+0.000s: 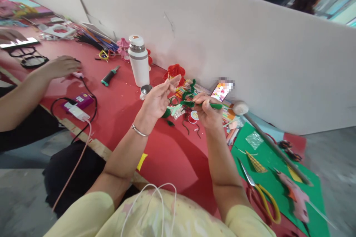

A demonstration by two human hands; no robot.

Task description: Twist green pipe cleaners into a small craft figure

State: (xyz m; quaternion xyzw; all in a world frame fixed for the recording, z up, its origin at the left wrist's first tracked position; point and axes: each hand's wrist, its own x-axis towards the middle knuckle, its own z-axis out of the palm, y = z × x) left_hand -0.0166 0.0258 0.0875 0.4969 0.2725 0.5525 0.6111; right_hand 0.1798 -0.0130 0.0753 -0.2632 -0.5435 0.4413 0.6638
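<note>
At frame centre, a green-handled tool is clasped, partly hidden, by the right hand; whether anything is pinched by the left hand cannot be told. Beyond, a red flower is partly covered.

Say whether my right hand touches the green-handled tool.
Touching: the head view shows your right hand gripping the green-handled tool between thumb and fingers.
</note>
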